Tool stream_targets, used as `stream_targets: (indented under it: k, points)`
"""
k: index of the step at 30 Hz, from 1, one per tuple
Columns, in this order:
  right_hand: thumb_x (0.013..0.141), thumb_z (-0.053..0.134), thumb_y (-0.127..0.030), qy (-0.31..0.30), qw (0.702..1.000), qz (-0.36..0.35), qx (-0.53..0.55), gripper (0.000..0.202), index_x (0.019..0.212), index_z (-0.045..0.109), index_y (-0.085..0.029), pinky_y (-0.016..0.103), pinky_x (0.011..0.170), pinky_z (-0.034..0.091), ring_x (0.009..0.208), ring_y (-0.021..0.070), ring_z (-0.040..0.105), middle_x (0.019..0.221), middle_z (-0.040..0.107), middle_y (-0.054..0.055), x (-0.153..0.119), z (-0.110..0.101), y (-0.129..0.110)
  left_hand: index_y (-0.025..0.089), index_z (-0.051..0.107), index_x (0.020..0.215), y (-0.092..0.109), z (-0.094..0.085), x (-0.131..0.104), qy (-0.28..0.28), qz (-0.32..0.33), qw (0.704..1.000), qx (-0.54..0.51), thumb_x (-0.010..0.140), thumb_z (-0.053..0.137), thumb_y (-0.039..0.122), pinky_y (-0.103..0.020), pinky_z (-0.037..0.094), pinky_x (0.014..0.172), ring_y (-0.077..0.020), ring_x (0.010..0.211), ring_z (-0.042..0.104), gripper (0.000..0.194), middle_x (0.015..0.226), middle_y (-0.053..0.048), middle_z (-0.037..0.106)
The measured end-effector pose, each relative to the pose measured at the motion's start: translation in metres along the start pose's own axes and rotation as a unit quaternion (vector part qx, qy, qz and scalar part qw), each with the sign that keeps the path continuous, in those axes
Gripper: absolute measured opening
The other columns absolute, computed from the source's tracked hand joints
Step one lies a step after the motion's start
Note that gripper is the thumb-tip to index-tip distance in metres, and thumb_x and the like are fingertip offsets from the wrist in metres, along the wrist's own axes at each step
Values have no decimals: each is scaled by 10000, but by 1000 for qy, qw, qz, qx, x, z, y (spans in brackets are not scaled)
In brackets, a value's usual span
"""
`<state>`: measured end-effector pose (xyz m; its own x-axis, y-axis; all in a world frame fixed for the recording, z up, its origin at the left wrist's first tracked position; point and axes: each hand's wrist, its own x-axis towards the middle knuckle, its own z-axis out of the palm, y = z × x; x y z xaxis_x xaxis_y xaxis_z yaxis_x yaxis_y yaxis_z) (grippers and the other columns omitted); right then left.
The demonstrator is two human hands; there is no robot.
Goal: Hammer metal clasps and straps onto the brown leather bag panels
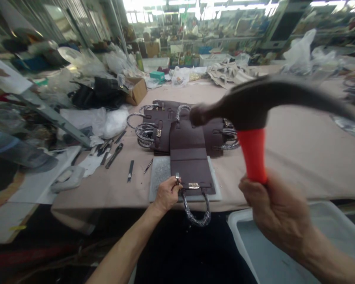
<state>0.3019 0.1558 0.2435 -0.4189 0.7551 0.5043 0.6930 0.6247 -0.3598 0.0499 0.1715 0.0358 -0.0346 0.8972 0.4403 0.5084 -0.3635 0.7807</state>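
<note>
In my right hand (pixel 276 207) a claw hammer (pixel 252 152) with a red grip is raised, its dark head blurred. My left hand (pixel 167 193) pinches a small shiny metal piece (pixel 177 178) at the left edge of a dark brown leather bag panel (pixel 192 167). The panel lies flat over a grey slab (pixel 160 171), and a silver clasp (pixel 193 185) sits near its front edge. A plastic-wrapped handle (pixel 199 221) hangs from that edge towards me. Behind it are more brown bag panels (pixel 162 114) with wrapped handles.
Left of the slab lie a flat blade-like tool (pixel 130 170), a thin pointed tool (pixel 148 166) and a cutter (pixel 114 156). A cardboard box (pixel 137 91) and plastic bags stand farther back. A pale plastic bin (pixel 239 223) is below the table's right front edge.
</note>
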Motion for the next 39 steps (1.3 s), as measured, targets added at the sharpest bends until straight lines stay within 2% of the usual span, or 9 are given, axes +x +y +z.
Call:
stream_targets:
  k: [6,10,12,17,23,29,32,35,39]
  points:
    - [1060,397,-338,-139,985,-66,-80,301,784,458,-234,299,441,201,371,121,404,504,500,-47,-1,6,9,201,673,920,-2,1,-1,-5,3,1000,13,866,571,160,-282,581,794,-182,843,715,123,914,-48,738]
    - [1049,440,-337,61,998,6,-27,245,842,512,-229,262,458,302,420,117,457,558,511,-40,4,-9,-3,206,670,947,-3,1,-2,1,2,1000,-3,880,563,174,-288,585,831,-183,887,720,129,952,-49,744]
    - [1048,417,-307,92,995,-13,-37,241,843,512,-224,261,462,299,441,122,482,577,546,-24,-1,-4,-2,205,668,942,-3,0,-2,-2,2,1000,0,883,564,174,-287,587,826,-182,883,721,124,957,-51,745]
    - [1062,368,-327,-144,982,-57,-110,313,776,452,-231,297,445,176,366,120,389,495,511,-40,-15,17,18,202,659,948,-2,0,-2,-1,19,1000,11,880,564,151,-277,591,792,-180,857,725,128,942,-51,746]
    - [1067,358,-395,-96,992,4,-81,344,776,443,-232,274,457,229,382,115,370,514,453,-54,-12,9,23,205,646,956,3,-2,1,-4,29,999,15,868,566,128,-294,594,838,-189,907,727,142,966,-54,743]
    - [1083,348,-346,-61,996,-39,-61,334,800,472,-220,264,457,250,384,105,398,532,479,-55,-19,19,20,206,652,992,1,-1,0,-2,33,999,16,888,569,136,-289,597,844,-187,929,729,150,987,-55,743]
    - [1077,324,-330,-124,986,-62,-89,340,790,470,-223,292,476,213,410,129,438,548,534,-25,-22,21,25,208,656,965,-2,0,-2,0,27,999,24,897,573,153,-278,600,811,-180,875,732,120,930,-41,743]
    - [1049,366,-368,-206,974,6,-98,307,803,480,-225,303,504,180,430,143,434,558,537,-21,-23,20,36,206,656,975,-3,0,-3,-6,21,999,24,902,571,168,-291,605,830,-187,905,737,119,963,-47,751]
    - [1007,398,-467,-206,961,184,-22,342,762,441,-233,283,526,223,469,141,422,545,470,-40,-31,27,64,203,653,997,-2,-2,-3,-17,5,1000,13,905,573,193,-329,603,902,-205,984,732,123,1038,-65,752]
